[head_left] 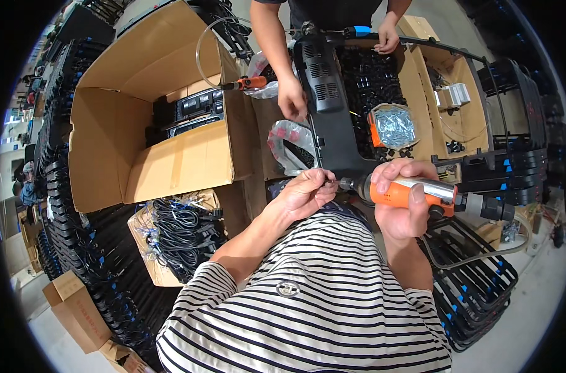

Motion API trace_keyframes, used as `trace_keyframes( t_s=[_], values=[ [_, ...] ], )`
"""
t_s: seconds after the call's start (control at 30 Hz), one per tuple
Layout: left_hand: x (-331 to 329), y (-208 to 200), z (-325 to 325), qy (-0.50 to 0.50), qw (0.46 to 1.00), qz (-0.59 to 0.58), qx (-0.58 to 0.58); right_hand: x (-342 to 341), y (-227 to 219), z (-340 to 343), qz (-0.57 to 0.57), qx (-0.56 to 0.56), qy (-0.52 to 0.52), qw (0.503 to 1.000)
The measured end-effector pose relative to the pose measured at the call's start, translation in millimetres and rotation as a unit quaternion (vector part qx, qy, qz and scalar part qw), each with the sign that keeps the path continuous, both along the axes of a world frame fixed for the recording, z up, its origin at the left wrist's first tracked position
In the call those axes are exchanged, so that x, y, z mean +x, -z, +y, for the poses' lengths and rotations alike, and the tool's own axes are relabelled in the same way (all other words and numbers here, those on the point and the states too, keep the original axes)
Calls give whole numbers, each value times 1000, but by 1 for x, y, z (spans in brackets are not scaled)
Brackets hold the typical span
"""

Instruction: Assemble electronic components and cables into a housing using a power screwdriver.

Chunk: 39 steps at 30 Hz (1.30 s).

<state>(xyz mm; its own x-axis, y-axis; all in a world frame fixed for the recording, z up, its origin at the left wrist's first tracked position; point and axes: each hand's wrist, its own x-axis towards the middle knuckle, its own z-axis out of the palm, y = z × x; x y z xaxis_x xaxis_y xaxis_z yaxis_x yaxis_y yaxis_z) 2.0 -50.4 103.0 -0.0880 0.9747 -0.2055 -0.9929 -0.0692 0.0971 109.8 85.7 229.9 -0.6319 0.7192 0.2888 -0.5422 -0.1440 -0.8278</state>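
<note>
My right hand [397, 217] is wrapped around an orange and silver air screwdriver [392, 198], held level with its bit pointing left. At the bit's tip my left hand [305, 194] has thumb and fingers pinched together. Whatever small dark thing is between them is too small to make out. Just beyond both hands lies a long black plastic housing [328, 74] with vent slots. A co-worker's hand [292, 99] touches its left edge, and that person's other hand [387, 38] is over a bin of small black parts [369, 74].
An orange box of screws [394, 127] sits on the parts. Left stands a large open carton [109, 124]; below it are bundled black cables [186, 233]. A second orange air screwdriver [249, 82] hangs near the carton. Stacked black frames [476, 280] and an air hose [482, 256] are at right.
</note>
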Motion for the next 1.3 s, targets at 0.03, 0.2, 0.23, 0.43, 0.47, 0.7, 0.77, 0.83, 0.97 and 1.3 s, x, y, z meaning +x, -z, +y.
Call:
trace_keyframes(
  t_s=[0.03, 0.2, 0.23, 0.43, 0.47, 0.7, 0.77, 0.83, 0.97, 1.3],
  values=[
    [2, -1, 0, 0, 1000, 0, 3, 3, 0, 0, 0, 3, 0, 1000],
    [8, -1, 1, 4, 1000, 13, -2, 8, -1, -2, 0, -13, 15, 1000],
    [9, 0, 1, 1, 1000, 19, -6, 7, 0, -2, 0, -13, 16, 1000],
    [4, 7, 2, -11, 999, 17, -30, -5, 10, -4, -10, -11, 14, 1000],
    [2, 9, 3, -10, 999, 6, -50, -9, 15, -4, -11, -13, 21, 1000],
    [-20, 24, 12, -22, 983, -27, -180, -53, 50, 1, -30, -17, 35, 999],
    [-27, 26, 16, -23, 973, -5, -230, -66, 62, 3, -34, 3, 44, 998],
    [-32, 32, 11, -28, 966, 0, -258, -78, 76, 6, -41, 12, 42, 998],
    [-41, 57, -3, -42, 957, -59, -282, -101, 103, 15, -43, 65, 47, 996],
    [-53, 78, -15, -36, 964, 26, -264, -109, 109, 14, -97, 34, 51, 993]
  ],
)
